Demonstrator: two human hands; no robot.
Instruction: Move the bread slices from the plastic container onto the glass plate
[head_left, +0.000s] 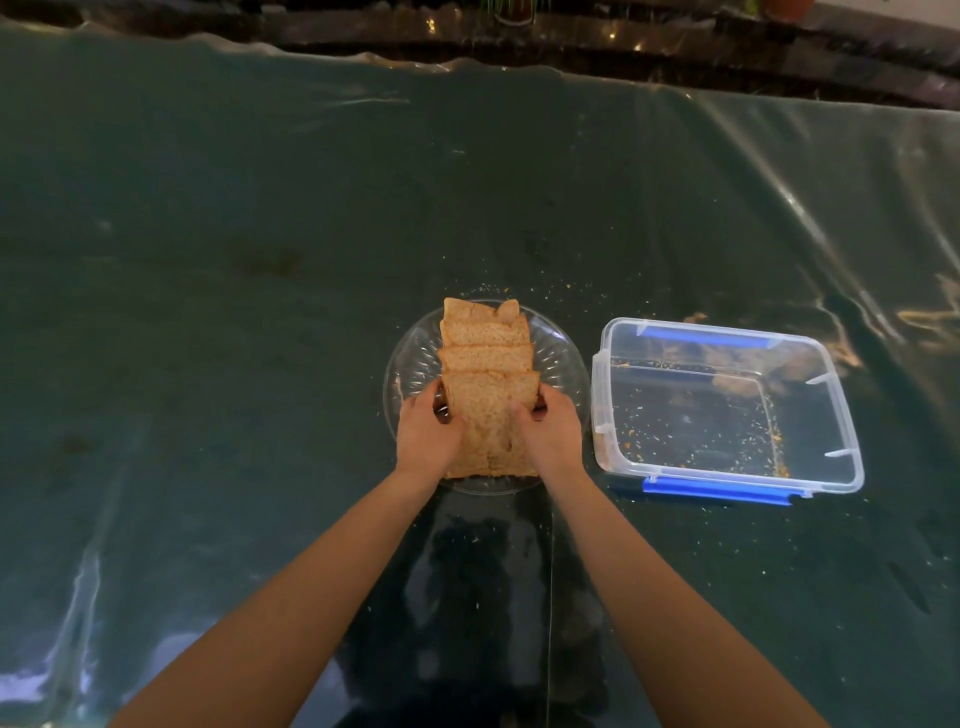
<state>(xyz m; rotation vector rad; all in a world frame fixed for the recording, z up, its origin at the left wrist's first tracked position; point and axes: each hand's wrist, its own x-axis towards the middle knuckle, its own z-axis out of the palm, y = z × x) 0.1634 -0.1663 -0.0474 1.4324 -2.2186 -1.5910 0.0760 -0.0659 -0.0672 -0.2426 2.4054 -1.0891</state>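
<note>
Several brown bread slices (487, 358) lie overlapping in a row on the round glass plate (561, 358) at the table's middle. The nearest slice (488, 415) is gripped on both sides: my left hand (427, 431) holds its left edge and my right hand (550, 434) holds its right edge, both resting over the plate's near half. To the right stands the clear plastic container (727, 410) with blue clips. It holds only crumbs and no bread.
A shiny plastic sheet (260, 260) covers the dark green table, with crumbs scattered around the plate and container. A dark ledge (571, 36) runs along the far edge.
</note>
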